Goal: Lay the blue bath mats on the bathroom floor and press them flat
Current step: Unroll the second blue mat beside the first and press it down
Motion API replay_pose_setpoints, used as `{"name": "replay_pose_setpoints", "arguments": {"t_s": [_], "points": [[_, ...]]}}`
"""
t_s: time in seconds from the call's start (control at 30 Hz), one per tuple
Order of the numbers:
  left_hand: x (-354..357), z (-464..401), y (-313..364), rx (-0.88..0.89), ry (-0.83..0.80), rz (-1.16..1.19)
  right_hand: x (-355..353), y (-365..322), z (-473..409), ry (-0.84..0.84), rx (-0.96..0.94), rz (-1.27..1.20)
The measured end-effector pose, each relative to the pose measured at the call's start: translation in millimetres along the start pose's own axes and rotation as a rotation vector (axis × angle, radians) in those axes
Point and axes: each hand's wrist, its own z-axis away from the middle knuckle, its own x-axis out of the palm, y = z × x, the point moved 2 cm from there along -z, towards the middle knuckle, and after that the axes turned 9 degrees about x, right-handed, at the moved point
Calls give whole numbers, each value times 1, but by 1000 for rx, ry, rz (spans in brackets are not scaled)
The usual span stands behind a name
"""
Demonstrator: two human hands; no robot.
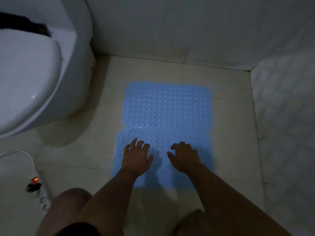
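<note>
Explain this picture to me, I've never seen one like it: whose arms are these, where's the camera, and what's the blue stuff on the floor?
There is no machine here. The camera sits on a person's head and looks down, so you see their own arms and knees. Two blue bath mats lie end to end on the tiled floor: the far mat and the near mat. The left hand and right hand are on the near mat with fingers bent, apparently pressing it down; neither grips anything. A white toilet stands at the left, and a power strip with a glowing orange switch lies at the lower left.
</note>
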Motion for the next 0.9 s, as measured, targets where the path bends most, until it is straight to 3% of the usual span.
{"name": "replay_pose_setpoints", "arguments": {"t_s": [0.43,0.63,0.9], "points": [[-208,124,66,-36,-30,130,-158,-28,178,-110,-1,26],[-275,165,38,-47,7,153,-218,-79,218,-116,-2,18],[-289,207,-15,-70,43,148,-239,-163,241,-91,-26,103]]}}
